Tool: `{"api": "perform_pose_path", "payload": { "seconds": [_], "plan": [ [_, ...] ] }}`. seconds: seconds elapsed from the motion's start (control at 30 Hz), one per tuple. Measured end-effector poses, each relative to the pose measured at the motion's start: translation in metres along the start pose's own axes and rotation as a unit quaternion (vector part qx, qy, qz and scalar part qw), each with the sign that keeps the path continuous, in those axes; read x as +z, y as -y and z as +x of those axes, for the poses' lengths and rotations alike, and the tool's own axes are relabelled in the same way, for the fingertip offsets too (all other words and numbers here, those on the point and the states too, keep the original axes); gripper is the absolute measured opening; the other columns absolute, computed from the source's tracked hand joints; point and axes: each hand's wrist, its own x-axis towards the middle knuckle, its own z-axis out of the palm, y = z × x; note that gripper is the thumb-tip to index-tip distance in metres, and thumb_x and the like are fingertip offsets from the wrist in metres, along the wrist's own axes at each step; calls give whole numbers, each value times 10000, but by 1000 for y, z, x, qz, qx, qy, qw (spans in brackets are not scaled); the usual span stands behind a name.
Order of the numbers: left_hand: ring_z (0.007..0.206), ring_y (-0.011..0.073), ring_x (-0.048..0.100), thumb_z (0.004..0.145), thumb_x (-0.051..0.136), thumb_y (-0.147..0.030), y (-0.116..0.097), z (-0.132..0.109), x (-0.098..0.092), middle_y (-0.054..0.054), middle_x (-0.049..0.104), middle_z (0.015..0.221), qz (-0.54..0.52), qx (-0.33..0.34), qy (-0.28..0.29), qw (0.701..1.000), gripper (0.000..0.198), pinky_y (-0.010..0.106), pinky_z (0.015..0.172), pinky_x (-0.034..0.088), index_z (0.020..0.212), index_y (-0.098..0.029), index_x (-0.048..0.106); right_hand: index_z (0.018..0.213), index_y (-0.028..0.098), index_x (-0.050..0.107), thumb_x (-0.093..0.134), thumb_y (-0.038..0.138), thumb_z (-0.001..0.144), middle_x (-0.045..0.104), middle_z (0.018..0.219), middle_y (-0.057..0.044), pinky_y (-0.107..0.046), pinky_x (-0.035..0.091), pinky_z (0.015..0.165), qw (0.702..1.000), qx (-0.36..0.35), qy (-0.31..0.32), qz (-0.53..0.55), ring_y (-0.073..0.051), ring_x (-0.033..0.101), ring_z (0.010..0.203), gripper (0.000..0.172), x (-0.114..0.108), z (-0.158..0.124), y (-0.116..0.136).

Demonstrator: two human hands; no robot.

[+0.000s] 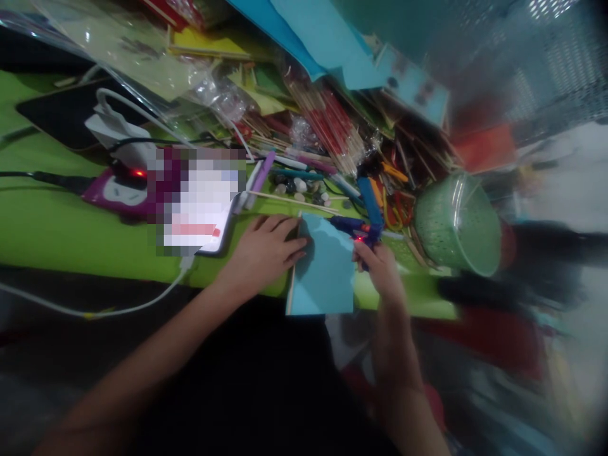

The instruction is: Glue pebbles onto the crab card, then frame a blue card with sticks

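A light blue sheet of card (323,272) lies at the table's near edge, its lower end reaching past that edge. What looks like a thin pale stick runs along the card's left side. My left hand (263,253) rests flat at that side, fingers stretched, with the fingertips touching the card's edge. On the right, my right hand (380,263) is wrapped round the handle of a dark blue glue gun (354,226) with a small red light glowing on it. The gun's nozzle points left over the card's upper right corner.
A phone (209,202) on a white cable and a purple power strip (121,193) lie left. Pebbles (299,187), pens and bundled sticks (327,120) sit behind the card. A green basket (456,221) stands right, beside orange-handled scissors (394,172).
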Motion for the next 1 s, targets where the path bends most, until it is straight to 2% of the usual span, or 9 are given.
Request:
{"api": "perform_pose_path", "payload": {
  "seconds": [0.53,0.77,1.0],
  "plan": [
    [1269,335,591,1027,552,-342,-1,0,-1,96,654,1420,-1,0,-2,1000,276,531,989,504,1177,-283,776,652,223,625,604,636,896,547,510,17,-301,401,566,1000,9,-10,-14,-141,507,497,480,-5,-2,-4],
    [1269,337,589,1010,579,-328,-1,0,-1,97,663,1397,-12,-8,-3,1000,254,537,994,496,1166,-297,777,659,222,628,603,625,896,557,519,13,-295,414,560,1000,4,-4,-8,-144,521,505,468,2,1,-2],
    [1281,338,586,1025,564,-339,0,0,2,88,652,1428,-16,-1,-9,1000,262,532,1003,488,1184,-291,767,665,225,635,617,646,888,595,540,0,-292,409,525,999,21,-28,-7,-148,528,496,476,-9,-2,-14]
  ]
}}
